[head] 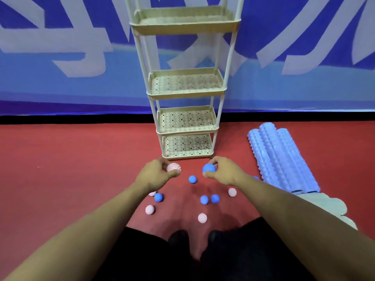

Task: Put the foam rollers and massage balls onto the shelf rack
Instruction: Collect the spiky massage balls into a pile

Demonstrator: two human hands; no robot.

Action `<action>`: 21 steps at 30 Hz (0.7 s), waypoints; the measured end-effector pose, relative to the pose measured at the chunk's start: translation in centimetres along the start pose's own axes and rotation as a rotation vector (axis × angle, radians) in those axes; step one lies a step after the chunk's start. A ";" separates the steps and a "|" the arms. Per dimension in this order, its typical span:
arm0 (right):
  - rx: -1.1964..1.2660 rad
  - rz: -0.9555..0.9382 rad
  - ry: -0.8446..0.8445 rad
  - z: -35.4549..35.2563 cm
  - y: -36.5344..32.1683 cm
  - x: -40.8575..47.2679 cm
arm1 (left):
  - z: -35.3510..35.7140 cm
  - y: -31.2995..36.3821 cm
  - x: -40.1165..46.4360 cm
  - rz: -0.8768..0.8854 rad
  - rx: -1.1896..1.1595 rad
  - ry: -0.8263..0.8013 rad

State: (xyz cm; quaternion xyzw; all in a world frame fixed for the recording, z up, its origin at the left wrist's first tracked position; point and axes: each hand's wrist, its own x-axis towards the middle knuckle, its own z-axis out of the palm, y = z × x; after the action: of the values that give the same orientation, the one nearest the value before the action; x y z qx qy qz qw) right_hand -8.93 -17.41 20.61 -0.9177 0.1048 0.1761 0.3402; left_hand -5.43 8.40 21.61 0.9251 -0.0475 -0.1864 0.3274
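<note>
A cream shelf rack (187, 129) with several perforated tiers stands on the red floor straight ahead, all visible tiers bare. My left hand (156, 175) grips a pink spiky massage ball (174, 167) just in front of the rack's lowest tier. My right hand (222, 171) grips a blue spiky massage ball (209, 168) beside it. Several more blue and pink balls lie loose on the floor between my arms, such as a blue one (192, 179) and a pink one (202, 218). Three light blue foam rollers (284, 159) lie side by side at the right.
A blue and white banner wall (81, 57) runs behind the rack. A pale scalloped mat (328, 207) lies at the right under the rollers' near ends. My dark-clothed legs and shoes (178, 238) are at the bottom centre.
</note>
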 end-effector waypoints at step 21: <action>0.001 0.166 -0.183 22.8 22.3 23.9 | 30.9 -17.8 21.8 -0.289 -0.159 -0.251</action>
State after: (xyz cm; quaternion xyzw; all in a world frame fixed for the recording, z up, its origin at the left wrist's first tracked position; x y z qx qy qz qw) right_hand 0.23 -20.74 -18.02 -0.8858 0.1491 0.2869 0.3330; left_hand 2.54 -0.43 -18.52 0.8631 0.0600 -0.3483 0.3608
